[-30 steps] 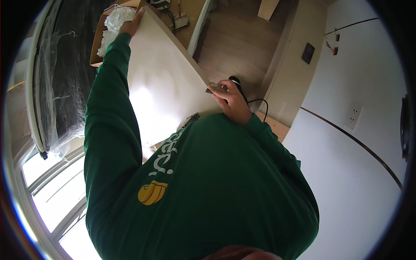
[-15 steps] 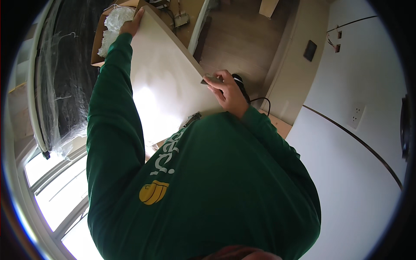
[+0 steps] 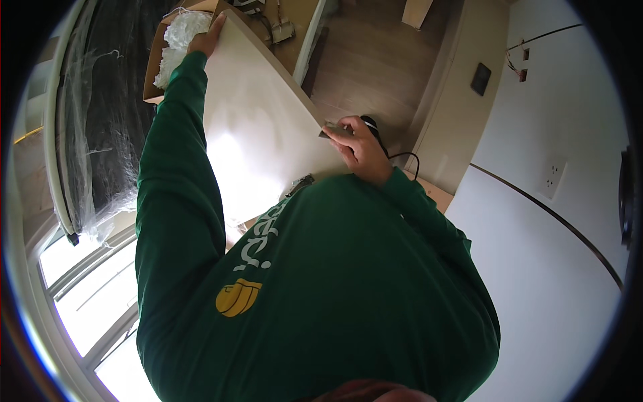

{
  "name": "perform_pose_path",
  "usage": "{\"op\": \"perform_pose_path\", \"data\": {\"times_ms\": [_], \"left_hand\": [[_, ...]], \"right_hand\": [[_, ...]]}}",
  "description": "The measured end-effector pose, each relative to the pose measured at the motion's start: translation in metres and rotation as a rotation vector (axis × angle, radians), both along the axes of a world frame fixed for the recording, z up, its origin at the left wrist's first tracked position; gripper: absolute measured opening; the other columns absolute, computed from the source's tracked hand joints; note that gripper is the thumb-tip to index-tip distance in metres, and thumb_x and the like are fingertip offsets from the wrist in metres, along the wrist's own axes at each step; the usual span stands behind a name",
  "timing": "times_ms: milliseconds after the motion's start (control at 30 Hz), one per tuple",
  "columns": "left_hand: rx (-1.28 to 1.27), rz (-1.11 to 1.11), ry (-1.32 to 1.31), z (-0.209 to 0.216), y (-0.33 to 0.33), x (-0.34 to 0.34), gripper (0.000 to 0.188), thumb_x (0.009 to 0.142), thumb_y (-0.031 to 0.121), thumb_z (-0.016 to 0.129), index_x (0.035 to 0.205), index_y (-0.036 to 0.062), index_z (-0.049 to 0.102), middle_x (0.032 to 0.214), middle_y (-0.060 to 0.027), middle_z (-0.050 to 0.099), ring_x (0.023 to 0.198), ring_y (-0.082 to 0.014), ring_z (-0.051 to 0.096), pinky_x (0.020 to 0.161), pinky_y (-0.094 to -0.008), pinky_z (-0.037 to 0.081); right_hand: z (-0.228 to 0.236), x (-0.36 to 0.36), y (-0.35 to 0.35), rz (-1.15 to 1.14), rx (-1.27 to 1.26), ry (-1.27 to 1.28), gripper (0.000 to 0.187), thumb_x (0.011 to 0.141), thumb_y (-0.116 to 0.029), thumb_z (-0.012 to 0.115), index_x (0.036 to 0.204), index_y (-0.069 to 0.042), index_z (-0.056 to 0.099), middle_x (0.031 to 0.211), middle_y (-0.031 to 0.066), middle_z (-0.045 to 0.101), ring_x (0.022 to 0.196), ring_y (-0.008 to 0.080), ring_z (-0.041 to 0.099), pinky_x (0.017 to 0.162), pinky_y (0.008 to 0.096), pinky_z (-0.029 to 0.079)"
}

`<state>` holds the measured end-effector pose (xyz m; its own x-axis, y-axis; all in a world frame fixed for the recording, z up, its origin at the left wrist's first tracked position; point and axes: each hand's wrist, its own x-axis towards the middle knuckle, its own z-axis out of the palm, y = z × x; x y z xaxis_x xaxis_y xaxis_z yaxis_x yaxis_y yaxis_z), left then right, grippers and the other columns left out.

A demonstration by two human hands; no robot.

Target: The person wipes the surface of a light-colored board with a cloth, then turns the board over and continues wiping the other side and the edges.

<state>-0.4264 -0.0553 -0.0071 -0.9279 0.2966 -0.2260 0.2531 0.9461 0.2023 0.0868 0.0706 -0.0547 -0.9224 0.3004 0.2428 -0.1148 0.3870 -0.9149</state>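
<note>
A smooth pale panel [image 3: 261, 110] lies slanted in front of me, its long edge running from the far left towards my right hand. At its far corner, my left hand [image 3: 208, 41] is closed on the panel's edge. My right hand [image 3: 365, 151] pinches a small grey flat pad [image 3: 337, 130], which looks like a folded piece of sandpaper, against the panel's right edge. Part of the pad is hidden by the fingers. Close to my shirt, a small dark metal piece [image 3: 300, 183] shows at the panel's near side; its kind is unclear.
Beyond the left hand is a cardboard box [image 3: 153, 74] with crumpled white plastic [image 3: 185, 32]. A scraper-like tool [image 3: 282, 31] lies past the panel. Clear film covers a dark upright surface [image 3: 100, 127] at left. A black cable [image 3: 408, 155] curves beside the right hand; a white wall [image 3: 529, 261] stands at right.
My right hand and the grey pad have shifted slightly right and nearer along the panel's edge. My left hand keeps its hold on the far corner.
</note>
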Motion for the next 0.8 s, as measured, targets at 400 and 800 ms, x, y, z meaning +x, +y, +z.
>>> {"op": "perform_pose_path", "data": {"times_ms": [400,800], "left_hand": [[0.018,-0.004,0.047,-0.005,-0.002,0.004,0.132,0.071,0.102,0.035,0.132,-0.0113,0.062,0.138,-0.0338,0.059,0.138,-0.0408,0.052,0.115,-0.0428,0.038],[0.020,-0.029,0.018,-0.010,0.016,0.003,0.132,0.071,0.102,0.033,0.132,-0.0107,0.063,0.138,-0.0335,0.059,0.136,-0.0406,0.054,0.114,-0.0425,0.038]], "right_hand": [[-0.004,-0.014,-0.002,-0.036,0.028,0.018,0.034,0.097,-0.008,0.068,0.131,-0.008,0.070,0.115,0.0155,0.055,0.099,0.0299,0.058,0.086,0.0390,0.051],[-0.007,-0.020,0.002,-0.061,0.027,0.035,0.033,0.097,-0.009,0.069,0.130,-0.010,0.070,0.113,0.0146,0.055,0.097,0.0282,0.058,0.083,0.0376,0.051]]}}
